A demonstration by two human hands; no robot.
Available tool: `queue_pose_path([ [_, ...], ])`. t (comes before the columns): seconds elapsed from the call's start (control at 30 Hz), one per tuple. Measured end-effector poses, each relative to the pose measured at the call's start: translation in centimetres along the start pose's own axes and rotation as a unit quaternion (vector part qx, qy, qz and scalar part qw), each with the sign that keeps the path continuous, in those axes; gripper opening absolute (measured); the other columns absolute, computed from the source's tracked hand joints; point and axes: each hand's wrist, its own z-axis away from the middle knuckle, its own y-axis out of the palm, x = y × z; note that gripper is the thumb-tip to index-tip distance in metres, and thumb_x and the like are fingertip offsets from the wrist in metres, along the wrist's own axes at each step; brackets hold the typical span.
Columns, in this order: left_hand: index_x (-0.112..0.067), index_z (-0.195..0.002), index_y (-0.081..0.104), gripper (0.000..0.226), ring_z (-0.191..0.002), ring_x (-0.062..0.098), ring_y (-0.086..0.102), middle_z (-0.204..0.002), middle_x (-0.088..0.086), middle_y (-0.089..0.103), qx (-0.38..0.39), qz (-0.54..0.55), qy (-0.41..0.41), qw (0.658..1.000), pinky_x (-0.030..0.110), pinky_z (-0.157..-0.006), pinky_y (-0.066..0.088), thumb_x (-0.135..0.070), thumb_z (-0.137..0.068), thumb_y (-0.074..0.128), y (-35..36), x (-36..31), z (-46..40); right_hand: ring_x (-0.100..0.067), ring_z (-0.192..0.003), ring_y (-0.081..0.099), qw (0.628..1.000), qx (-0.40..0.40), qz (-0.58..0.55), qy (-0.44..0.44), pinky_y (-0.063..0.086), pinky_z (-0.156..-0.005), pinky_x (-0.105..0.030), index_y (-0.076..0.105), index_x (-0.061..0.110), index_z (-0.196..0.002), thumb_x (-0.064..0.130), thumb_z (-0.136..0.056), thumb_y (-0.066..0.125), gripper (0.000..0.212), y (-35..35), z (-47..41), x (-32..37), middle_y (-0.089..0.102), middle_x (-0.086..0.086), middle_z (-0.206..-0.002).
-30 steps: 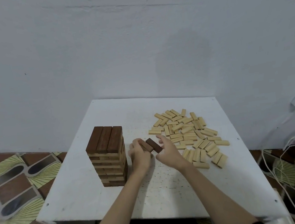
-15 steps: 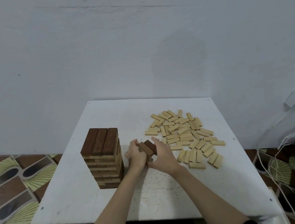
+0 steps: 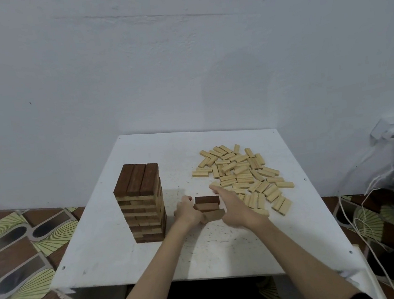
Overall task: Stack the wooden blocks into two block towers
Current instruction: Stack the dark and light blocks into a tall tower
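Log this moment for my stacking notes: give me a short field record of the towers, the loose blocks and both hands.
finished tower: tall block tower, dark layer on top, stands left on the white table
second tower: three dark blocks side by side on the table, right of the tall one
loose blocks: pile of light blocks scattered flat, far right
left hand: fingers curled against the left ends of the dark blocks
right hand: fingers straight, flat against their right ends
stage: second tower barely begun
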Motion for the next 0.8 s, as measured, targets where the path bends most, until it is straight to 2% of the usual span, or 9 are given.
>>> queue_pose_path([
  [0.03, -0.009, -0.137, 0.031, 0.081, -0.115, 0.028, 0.049, -0.127, 0.012, 0.048, -0.007, 0.009, 0.001, 1.000, 0.038, -0.096, 0.046, -0.008, -0.070, 0.077, 0.0, 0.1, 0.1, -0.020, -0.133, 0.030, 0.999, -0.038, -0.032, 0.012, 0.038, -0.105, -0.036, 0.025, 0.020, -0.149, -0.017, -0.077, 0.045, 0.083, 0.0, 0.3, -0.2, 0.035, -0.004, -0.146],
  [0.1, -0.010, -0.140, 0.029, 0.077, -0.109, 0.023, 0.049, -0.123, 0.010, 0.047, -0.019, 0.020, 0.010, 1.000, 0.032, -0.090, 0.046, -0.001, -0.075, 0.071, -0.1, 0.3, 0.2, -0.014, -0.117, 0.041, 0.987, -0.119, -0.090, 0.049, 0.048, -0.085, -0.026, 0.036, 0.018, -0.143, -0.018, -0.078, 0.043, 0.074, 0.2, 0.8, -0.7, 0.042, -0.004, -0.136],
  [0.2, -0.010, -0.141, 0.027, 0.076, -0.104, 0.021, 0.048, -0.119, 0.010, 0.048, -0.013, 0.025, 0.023, 0.999, 0.030, -0.085, 0.045, 0.003, -0.078, 0.068, -0.2, 0.7, 0.3, -0.009, -0.090, 0.045, 0.972, -0.166, -0.131, 0.100, 0.039, -0.062, -0.015, 0.046, 0.012, -0.131, -0.016, -0.082, 0.041, 0.057, 0.5, 0.9, -1.4, 0.045, -0.002, -0.113],
  [0.3, -0.012, -0.140, 0.028, 0.092, -0.111, 0.027, 0.051, -0.122, 0.012, 0.050, 0.009, 0.040, 0.024, 0.999, 0.039, -0.094, 0.048, 0.004, -0.066, 0.079, -0.1, 0.3, 0.6, -0.007, -0.077, 0.044, 0.969, -0.170, -0.135, 0.117, 0.040, -0.059, -0.018, 0.049, 0.011, -0.127, -0.011, -0.084, 0.041, 0.049, 0.6, 0.8, -1.5, 0.046, -0.003, -0.107],
  [0.4, -0.012, -0.139, 0.030, 0.090, -0.110, 0.031, 0.053, -0.117, 0.013, 0.050, 0.006, 0.080, 0.024, 0.996, 0.046, -0.092, 0.050, 0.006, -0.065, 0.077, 0.1, 0.1, 0.7, -0.010, -0.076, 0.045, 0.966, -0.162, -0.155, 0.130, 0.041, -0.058, -0.022, 0.048, 0.013, -0.127, -0.010, -0.084, 0.040, 0.050, 1.0, 0.8, -1.4, 0.046, -0.004, -0.105],
  [0.57, -0.010, -0.137, 0.034, 0.087, -0.110, 0.031, 0.054, -0.122, 0.014, 0.050, -0.011, 0.082, 0.041, 0.996, 0.041, -0.089, 0.052, 0.009, -0.063, 0.076, 0.4, 0.3, 0.8, -0.011, -0.079, 0.046, 0.962, -0.158, -0.171, 0.141, 0.039, -0.052, -0.015, 0.048, 0.013, -0.127, -0.009, -0.084, 0.045, 0.049, 1.8, 0.5, -0.9, 0.047, -0.005, -0.109],
  [0.63, -0.008, -0.137, 0.035, 0.083, -0.107, 0.031, 0.056, -0.113, 0.012, 0.054, -0.018, 0.081, 0.044, 0.996, 0.038, -0.088, 0.052, 0.010, -0.066, 0.073, 0.4, 0.3, 0.7, -0.012, -0.079, 0.048, 0.960, -0.160, -0.181, 0.145, 0.041, -0.053, -0.015, 0.049, 0.013, -0.127, -0.010, -0.083, 0.047, 0.049, 2.0, 0.5, -0.8, 0.048, -0.006, -0.111],
  [0.7, -0.008, -0.137, 0.035, 0.077, -0.103, 0.031, 0.056, -0.097, 0.006, 0.053, -0.016, 0.091, 0.034, 0.995, 0.044, -0.088, 0.052, 0.009, -0.071, 0.071, 0.1, 0.2, 0.8, -0.014, -0.081, 0.052, 0.958, -0.160, -0.189, 0.145, 0.046, -0.058, -0.021, 0.049, 0.013, -0.127, -0.009, -0.082, 0.051, 0.050, 2.3, 0.5, -0.7, 0.050, -0.005, -0.109],
  [0.8, -0.009, -0.135, 0.037, 0.080, -0.102, 0.028, 0.055, -0.101, 0.004, 0.051, -0.009, 0.055, 0.040, 0.998, 0.037, -0.082, 0.052, 0.012, -0.067, 0.073, -0.3, 0.2, 0.8, -0.010, -0.074, 0.055, 0.957, -0.159, -0.200, 0.137, 0.047, -0.056, -0.020, 0.049, 0.013, -0.127, -0.009, -0.082, 0.053, 0.050, 2.6, 0.4, -0.4, 0.052, -0.001, -0.105],
])
